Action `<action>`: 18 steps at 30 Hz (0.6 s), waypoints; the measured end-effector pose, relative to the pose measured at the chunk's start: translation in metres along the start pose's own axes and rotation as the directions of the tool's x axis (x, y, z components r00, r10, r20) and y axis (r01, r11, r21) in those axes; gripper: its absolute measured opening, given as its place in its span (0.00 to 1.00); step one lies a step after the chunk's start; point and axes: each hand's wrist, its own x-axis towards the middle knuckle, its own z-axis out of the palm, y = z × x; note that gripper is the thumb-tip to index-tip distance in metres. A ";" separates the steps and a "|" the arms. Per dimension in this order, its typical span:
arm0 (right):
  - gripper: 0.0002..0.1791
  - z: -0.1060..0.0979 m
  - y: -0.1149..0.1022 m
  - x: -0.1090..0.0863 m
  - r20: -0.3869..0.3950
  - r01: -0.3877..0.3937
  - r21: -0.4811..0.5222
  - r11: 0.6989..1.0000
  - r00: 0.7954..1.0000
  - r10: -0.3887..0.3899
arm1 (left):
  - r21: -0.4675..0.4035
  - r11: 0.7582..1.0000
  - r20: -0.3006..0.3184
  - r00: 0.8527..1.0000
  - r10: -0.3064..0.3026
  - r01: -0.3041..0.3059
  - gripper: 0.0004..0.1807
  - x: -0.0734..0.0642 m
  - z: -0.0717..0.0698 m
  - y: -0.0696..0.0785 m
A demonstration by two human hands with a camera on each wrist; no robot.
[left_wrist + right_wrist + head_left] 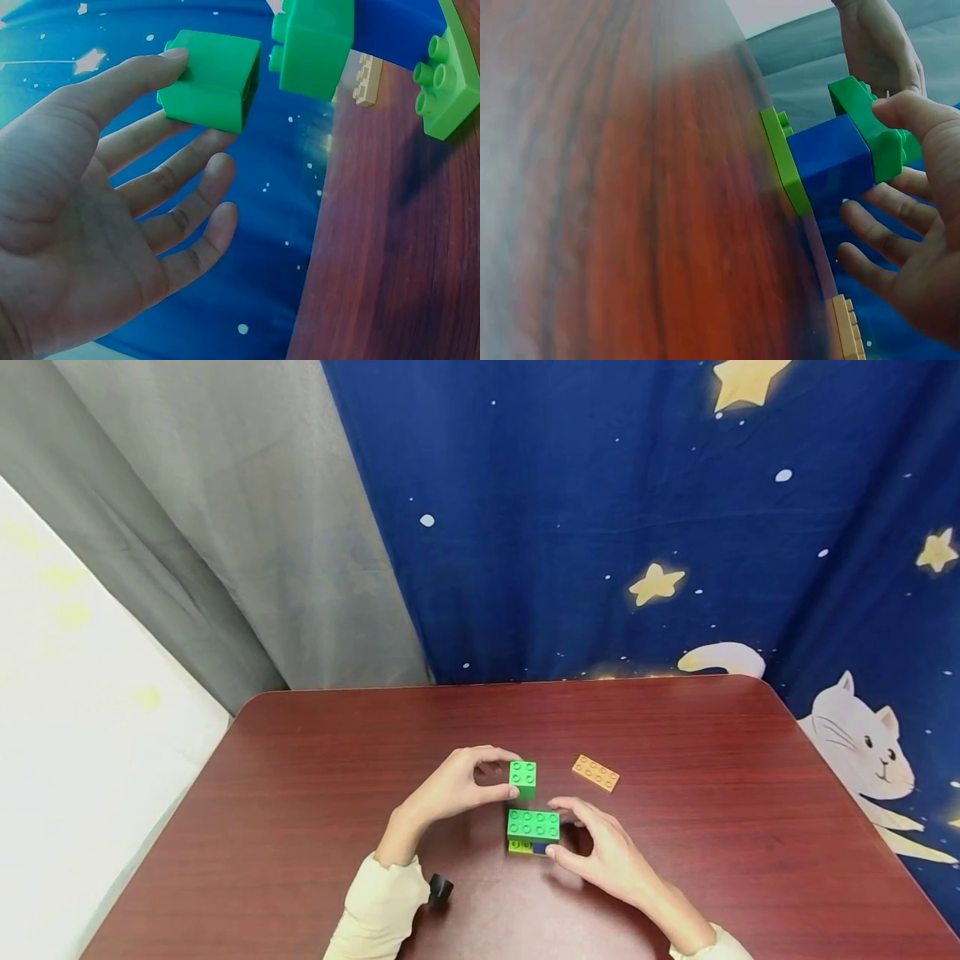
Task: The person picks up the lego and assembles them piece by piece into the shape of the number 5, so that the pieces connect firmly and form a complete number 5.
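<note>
My left hand (457, 785) pinches a small square green brick (522, 777) between thumb and fingers, raised behind the stack. In the left wrist view this green brick (214, 79) is tilted, its hollow underside turned toward the stack. The stack has a lime green plate (786, 165) at the bottom, a blue brick (832, 157) on one end, and a longer green brick (533, 825) on top. My right hand (607, 856) grips the right end of the long green brick, thumb in front and index finger behind; its other fingers are spread loosely.
Behind and to the right of the stack, a flat orange plate (596, 773) with studs lies on the brown table (337, 760). A small black object (440, 890) is next to the left sleeve. Grey and blue curtains (600, 527) hang beyond the table's back edge.
</note>
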 end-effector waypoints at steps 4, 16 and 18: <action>0.22 0.001 -0.001 0.002 -0.021 0.029 -0.005 1.000 0.999 -0.029 | 0.007 1.000 0.010 1.000 0.015 -0.015 0.20 -0.002 0.000 0.003; 0.21 0.001 0.005 0.002 -0.063 0.095 0.093 0.991 0.994 -0.090 | -0.032 0.999 0.026 1.000 -0.005 0.006 0.20 -0.012 -0.002 0.002; 0.21 0.001 0.005 0.002 -0.064 0.097 0.100 0.990 0.994 -0.091 | -0.045 0.999 0.032 0.999 -0.009 0.011 0.20 -0.013 -0.002 0.003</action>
